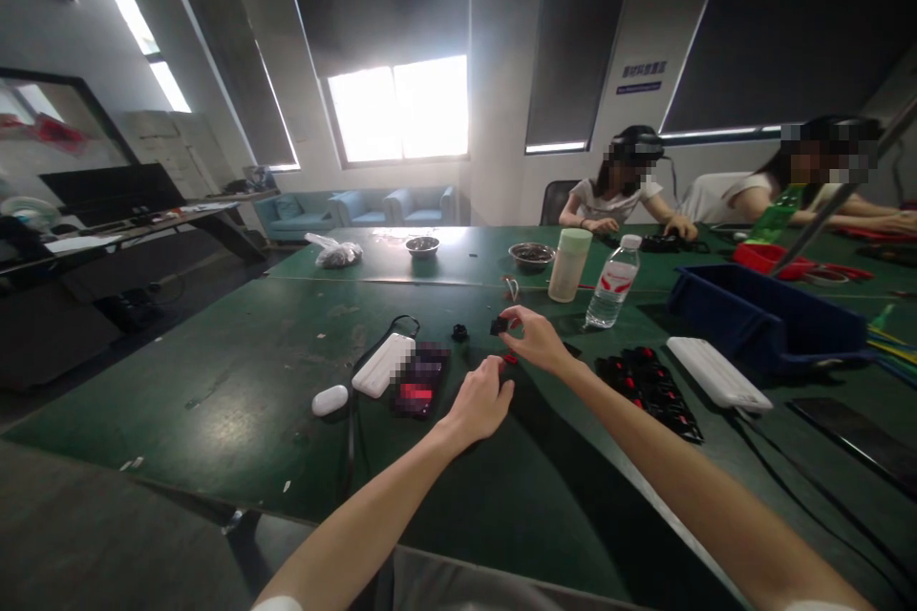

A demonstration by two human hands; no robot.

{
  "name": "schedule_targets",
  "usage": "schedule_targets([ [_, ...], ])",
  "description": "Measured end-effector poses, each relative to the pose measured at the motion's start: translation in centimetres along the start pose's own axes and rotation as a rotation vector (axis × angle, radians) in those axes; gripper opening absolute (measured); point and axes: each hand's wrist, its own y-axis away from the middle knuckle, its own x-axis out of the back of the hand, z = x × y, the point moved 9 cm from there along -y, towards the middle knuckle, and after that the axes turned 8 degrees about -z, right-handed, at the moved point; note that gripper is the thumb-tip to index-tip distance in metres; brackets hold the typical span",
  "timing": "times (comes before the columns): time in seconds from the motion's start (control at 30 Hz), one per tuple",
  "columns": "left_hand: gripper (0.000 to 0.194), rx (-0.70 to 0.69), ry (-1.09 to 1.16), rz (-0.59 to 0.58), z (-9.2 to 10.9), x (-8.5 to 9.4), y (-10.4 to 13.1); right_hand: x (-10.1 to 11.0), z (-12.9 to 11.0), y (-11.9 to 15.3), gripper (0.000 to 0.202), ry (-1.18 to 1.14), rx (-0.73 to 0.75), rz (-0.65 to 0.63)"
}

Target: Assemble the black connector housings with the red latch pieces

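Observation:
A small black part point(498, 326) is pinched between the thumb and fingertips of my right hand point(537, 340), just above the green table point(287, 334). My left hand point(479, 403) is nearer to me, its fingers curled and closed; what they hold, if anything, is hidden. A small red piece point(509, 359) shows beside the left fingertips; I cannot tell whether they touch it. Another small black part point(459, 332) lies on the table to the left. Right of my right forearm are several black-and-red parts point(649, 391) set close together.
A phone point(422, 382), a white power bank point(384, 366) and a white case point(330, 400) lie left. Beyond my hands stand metal bowls point(532, 255), a green-lidded cup point(570, 265) and a water bottle point(614, 283). A blue bin point(766, 315) stands right; two people sit across.

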Motion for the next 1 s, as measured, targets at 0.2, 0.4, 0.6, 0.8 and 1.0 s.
schedule_targets([
  [0.2, 0.016, 0.128, 0.455, 0.202, -2.8, 1.7, -0.6, 1.4, -1.2, 2.5, 0.027, -0.068, 0.063, 0.048],
  [0.4, 0.029, 0.164, 0.611, 0.211, -3.8, 1.3, -1.1, 1.9, -1.0, 8.4, 0.028, -0.133, 0.032, 0.136],
  [0.6, 0.057, 0.059, 0.476, -0.017, -2.1, -0.3, -1.2, 0.4, -0.7, 11.1, 0.029, -0.212, -0.007, 0.065],
  [0.8, 0.050, -0.042, 0.367, -0.061, -0.8, -0.4, -0.7, 0.0, 0.3, 10.2, 0.031, -0.306, -0.056, 0.044],
  [1.0, 0.030, -0.021, 0.359, 0.007, -1.3, 0.0, -0.8, -0.6, -0.4, 10.3, 0.034, -0.366, -0.011, -0.014],
])
